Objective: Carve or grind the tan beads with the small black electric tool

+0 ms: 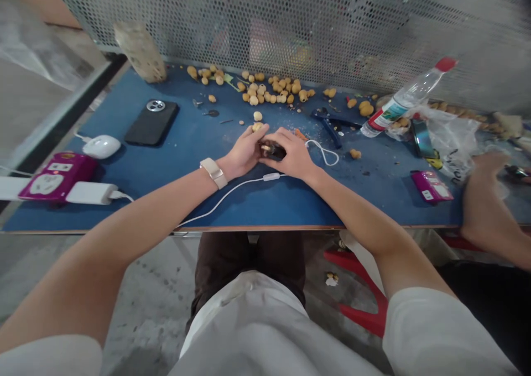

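My left hand (244,152) and my right hand (289,153) meet at the middle of a blue tabletop (199,199). Both close around a small dark object (272,150) with a pale, shiny bit at one end; most of it is hidden by my fingers. A tan nut (257,126) touches my left fingertips, and another (258,116) lies just beyond. Many similar round tan nuts (261,91) are heaped along the far side of the table. Blue-handled pliers (327,125) lie to the right of my right hand.
A black phone (151,123), white mouse (100,146) and magenta power strip (58,177) sit at left. A plastic bottle (406,97), plastic bag (450,138) and a co-worker's hand (485,193) are at right. A perforated metal screen (290,22) stands behind the table.
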{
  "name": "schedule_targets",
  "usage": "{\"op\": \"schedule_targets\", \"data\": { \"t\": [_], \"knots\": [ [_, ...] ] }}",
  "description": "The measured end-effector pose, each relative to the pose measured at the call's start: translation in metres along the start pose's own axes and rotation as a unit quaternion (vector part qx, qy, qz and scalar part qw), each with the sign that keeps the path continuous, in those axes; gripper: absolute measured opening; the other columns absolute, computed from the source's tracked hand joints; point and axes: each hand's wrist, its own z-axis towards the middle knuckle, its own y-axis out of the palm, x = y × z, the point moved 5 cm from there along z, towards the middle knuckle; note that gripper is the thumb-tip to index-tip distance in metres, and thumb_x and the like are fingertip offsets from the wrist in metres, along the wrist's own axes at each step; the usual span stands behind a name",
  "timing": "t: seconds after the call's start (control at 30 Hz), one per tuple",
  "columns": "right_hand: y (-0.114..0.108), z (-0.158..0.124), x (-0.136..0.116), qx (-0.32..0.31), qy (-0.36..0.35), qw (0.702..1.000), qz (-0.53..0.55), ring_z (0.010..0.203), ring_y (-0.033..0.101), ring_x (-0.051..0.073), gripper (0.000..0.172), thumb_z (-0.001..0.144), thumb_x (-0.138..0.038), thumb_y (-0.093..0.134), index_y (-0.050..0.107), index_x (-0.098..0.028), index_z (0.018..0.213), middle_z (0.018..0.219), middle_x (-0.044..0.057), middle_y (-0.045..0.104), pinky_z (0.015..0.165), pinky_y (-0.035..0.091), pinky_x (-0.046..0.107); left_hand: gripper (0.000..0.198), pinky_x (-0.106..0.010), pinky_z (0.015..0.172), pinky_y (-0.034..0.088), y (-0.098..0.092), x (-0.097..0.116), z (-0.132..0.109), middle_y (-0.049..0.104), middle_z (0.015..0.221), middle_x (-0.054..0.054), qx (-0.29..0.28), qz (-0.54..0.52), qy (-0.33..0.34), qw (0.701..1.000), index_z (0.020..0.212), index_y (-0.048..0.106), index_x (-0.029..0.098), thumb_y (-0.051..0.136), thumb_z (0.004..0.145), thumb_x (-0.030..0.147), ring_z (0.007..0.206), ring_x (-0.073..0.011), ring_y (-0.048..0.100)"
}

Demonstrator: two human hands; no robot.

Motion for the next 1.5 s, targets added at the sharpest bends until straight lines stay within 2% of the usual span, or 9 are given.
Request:
{"op": "schedule_targets", "data": {
  "t": [0.1,0.3,0.5,0.73,0.9,1.1,1.23,1.4,1.5],
  "knots": [
    [0.007,-0.001,0.002,0.003,0.001,1.000,-0.018,0.127,0.073,0.041,0.059,0.105,-0.063,0.090,0.080,-0.030,0.152,0.139,0.014,0.073,0.106,0.065,0.053,0.055,-0.040,0.083,0.063,0.003,-0.002,-0.004,0.064,0.085,0.000,-0.005,-0.037,-0.005,0.999,0.099,0.055,0.026,0.091,0.101,0.067,0.093,-0.0244,0.075],
    [0.010,-0.001,0.010,-0.005,-0.013,1.000,-0.028,0.114,0.074,0.035,0.040,0.109,-0.052,0.085,0.089,-0.028,0.141,0.131,0.013,0.074,0.096,0.065,0.047,0.054,-0.038,0.077,0.062,0.004,-0.009,-0.006,0.066,0.085,-0.001,-0.008,-0.113,-0.037,0.993,0.097,0.055,0.026,0.096,0.098,0.060,0.089,-0.0243,0.075],
    [0.011,0.000,0.013,-0.024,-0.015,0.999,-0.045,0.107,0.073,0.033,0.040,0.106,-0.047,0.090,0.089,-0.028,0.141,0.128,0.013,0.073,0.088,0.061,0.044,0.050,-0.037,0.072,0.059,0.009,-0.009,-0.010,0.066,0.083,-0.001,-0.021,-0.144,-0.057,0.988,0.094,0.056,0.025,0.097,0.097,0.053,0.083,-0.0226,0.073],
    [0.012,0.001,0.012,-0.010,-0.032,0.999,0.003,0.109,0.074,0.033,0.029,0.107,-0.046,0.090,0.089,-0.027,0.128,0.124,0.012,0.075,0.095,0.064,0.046,0.048,-0.034,0.068,0.055,0.010,-0.007,-0.011,0.063,0.080,0.000,-0.034,-0.160,-0.058,0.985,0.087,0.055,0.024,0.097,0.093,0.046,0.076,-0.0191,0.067],
    [0.012,0.003,0.006,-0.009,-0.056,0.997,0.054,0.115,0.080,0.034,0.018,0.110,-0.040,0.084,0.090,-0.027,0.120,0.125,0.013,0.082,0.104,0.066,0.048,0.036,-0.031,0.066,0.049,0.005,-0.010,-0.007,0.056,0.078,0.002,-0.013,-0.146,-0.049,0.988,0.082,0.053,0.023,0.088,0.085,0.029,0.072,-0.0149,0.057],
    [0.012,0.004,0.003,-0.027,-0.055,0.992,0.107,0.102,0.084,0.032,0.017,0.108,-0.039,0.080,0.089,-0.025,0.114,0.111,0.012,0.089,0.099,0.067,0.047,0.031,-0.030,0.069,0.048,-0.009,0.002,-0.002,0.061,0.084,0.002,0.035,-0.048,-0.008,0.998,0.091,0.057,0.024,0.071,0.068,0.010,0.074,-0.0157,0.057],
    [0.003,0.004,0.007,0.022,-0.015,0.993,0.117,0.100,0.084,0.033,0.018,0.102,-0.037,0.081,0.088,-0.025,0.114,0.111,0.011,0.091,0.099,0.067,0.050,0.033,-0.030,0.070,0.045,-0.017,0.019,-0.004,0.062,0.083,0.003,0.019,0.091,0.068,0.993,0.089,0.061,0.024,0.068,0.061,0.007,0.077,-0.0163,0.054],
    [-0.005,0.003,0.011,0.065,0.026,0.990,0.126,0.107,0.086,0.036,0.020,0.101,-0.037,0.078,0.088,-0.026,0.113,0.115,0.012,0.093,0.102,0.067,0.051,0.013,-0.031,0.075,0.043,-0.013,0.029,-0.010,0.064,0.078,0.003,-0.039,0.231,0.117,0.965,0.084,0.065,0.023,0.077,0.081,0.019,0.078,-0.0173,0.054],
    [-0.005,0.003,0.012,0.061,0.032,0.988,0.140,0.106,0.086,0.035,0.024,0.100,-0.042,0.080,0.086,-0.025,0.116,0.114,0.011,0.092,0.101,0.066,0.050,0.017,-0.032,0.077,0.042,-0.012,0.030,-0.011,0.064,0.075,0.003,-0.049,0.287,0.129,0.948,0.081,0.067,0.023,0.079,0.092,0.028,0.076,-0.0176,0.054]
  ]
}}
